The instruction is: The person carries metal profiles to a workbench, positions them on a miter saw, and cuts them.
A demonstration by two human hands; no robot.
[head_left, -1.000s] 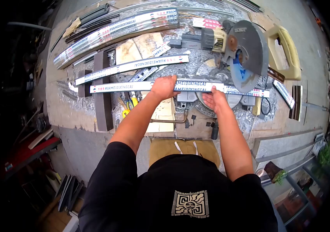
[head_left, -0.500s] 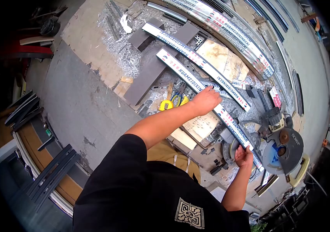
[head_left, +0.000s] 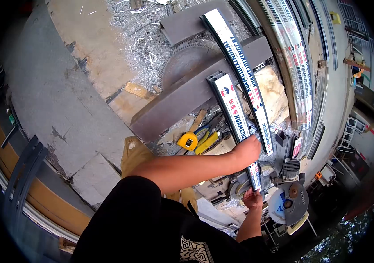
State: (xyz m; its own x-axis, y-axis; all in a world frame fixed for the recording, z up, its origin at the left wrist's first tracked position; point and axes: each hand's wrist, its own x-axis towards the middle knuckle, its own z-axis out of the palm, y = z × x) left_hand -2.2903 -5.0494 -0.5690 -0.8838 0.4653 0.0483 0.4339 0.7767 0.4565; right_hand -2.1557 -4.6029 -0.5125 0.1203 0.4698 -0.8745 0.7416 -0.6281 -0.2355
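Note:
A long metal profile point(head_left: 235, 109) with white printed protective film lies across the grey-brown beam, its far end resting there and its near end running towards me. My left hand point(head_left: 246, 153) closes over it from above, partway along. Lower down, my right hand point(head_left: 252, 199) grips the same profile near its close end, partly hiding it. Beside it, a second filmed profile point(head_left: 244, 70) lies roughly parallel. The miter saw point(head_left: 290, 201), with its round grey guard and blade, stands just to the right of my right hand.
A yellow tape measure point(head_left: 188, 141) and yellow-handled pliers point(head_left: 206, 143) lie left of the profile. Two grey-brown beams point(head_left: 169, 105) and a large circular saw blade point(head_left: 182, 63) sit among metal shavings. A bundle of wrapped profiles point(head_left: 298, 65) lies at the right.
The view has turned and shifted, so the profiles look steeper and the saw sits lower left in the picture. Both hands are still on the same profile.

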